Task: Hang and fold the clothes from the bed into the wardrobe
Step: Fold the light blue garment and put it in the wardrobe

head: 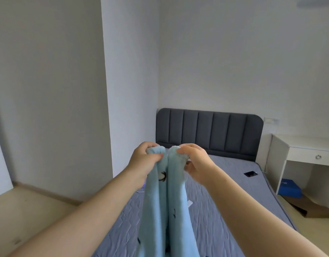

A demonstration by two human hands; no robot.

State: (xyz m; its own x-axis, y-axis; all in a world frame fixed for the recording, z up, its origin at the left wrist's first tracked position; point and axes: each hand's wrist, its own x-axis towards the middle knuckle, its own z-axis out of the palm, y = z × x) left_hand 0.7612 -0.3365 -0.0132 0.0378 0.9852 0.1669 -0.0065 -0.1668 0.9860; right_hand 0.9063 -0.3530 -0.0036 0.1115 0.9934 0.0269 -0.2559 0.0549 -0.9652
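A light blue fleecy garment (165, 210) with small dark markings hangs in two long folds in front of me, above the bed (224, 210). My left hand (143, 162) grips the top of its left fold. My right hand (195, 160) pinches the top of its right fold. The two hands are held close together at about the height of the headboard's base. The garment's lower end runs out of the bottom of the view. No wardrobe is in sight.
The bed has a grey-blue quilted mattress and a dark grey padded headboard (210, 130). A black phone (250, 173) lies on the mattress at the right. A white desk (306, 147) stands to the right, with a blue box (289, 187) and cardboard (312, 206) beneath.
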